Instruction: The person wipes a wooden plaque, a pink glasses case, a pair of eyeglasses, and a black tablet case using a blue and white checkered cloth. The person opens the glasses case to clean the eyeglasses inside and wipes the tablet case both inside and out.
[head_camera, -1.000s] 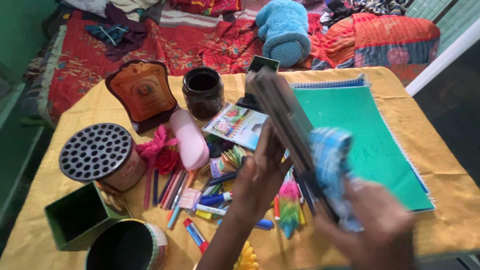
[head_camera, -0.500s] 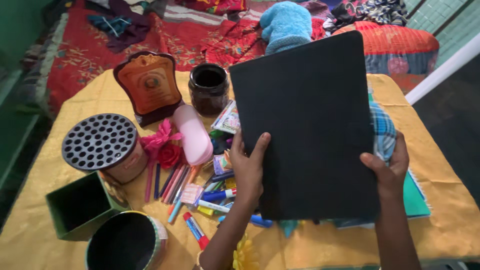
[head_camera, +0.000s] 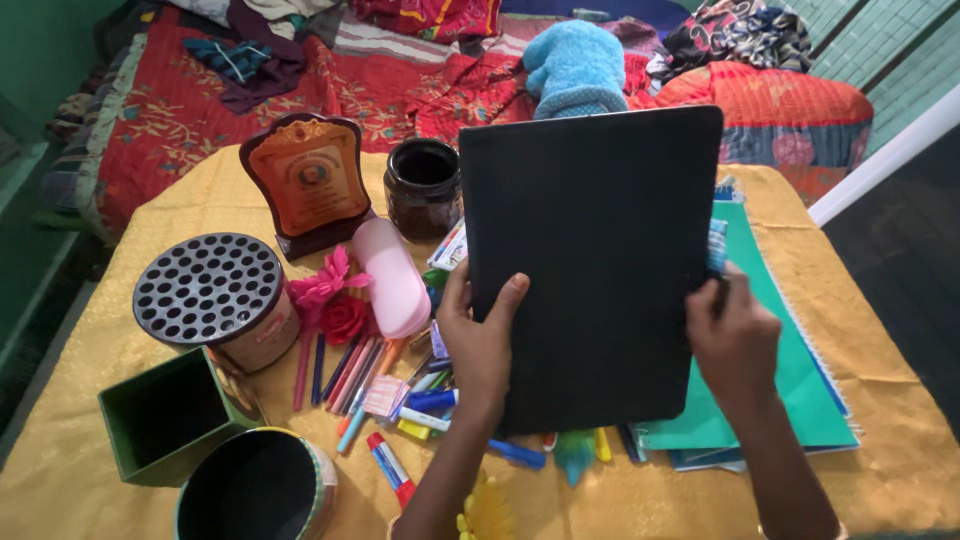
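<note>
A large flat black folder (head_camera: 595, 260) is held upright over the table, its dark face toward me. My left hand (head_camera: 477, 340) grips its lower left edge, thumb on the front. My right hand (head_camera: 733, 335) is at its right edge, pressing a blue checked cloth (head_camera: 717, 245) that peeks out behind the folder. Under the folder lies a green spiral notebook (head_camera: 790, 380) on the yellow tablecloth (head_camera: 170, 215).
Left of the folder: a pink case (head_camera: 388, 278), a dark jar (head_camera: 423, 187), a wooden plaque (head_camera: 311, 183), a round perforated-lid tin (head_camera: 213, 300), a green box (head_camera: 165, 415), a round dark container (head_camera: 255, 490), red and pink flowers (head_camera: 328, 300), several scattered pens (head_camera: 400, 410). A bed with red quilt (head_camera: 200, 110) lies behind.
The folder turned from edge-on to flat facing me, then dropped slightly. My right hand moved from under it to its right edge, the cloth now mostly hidden behind.
</note>
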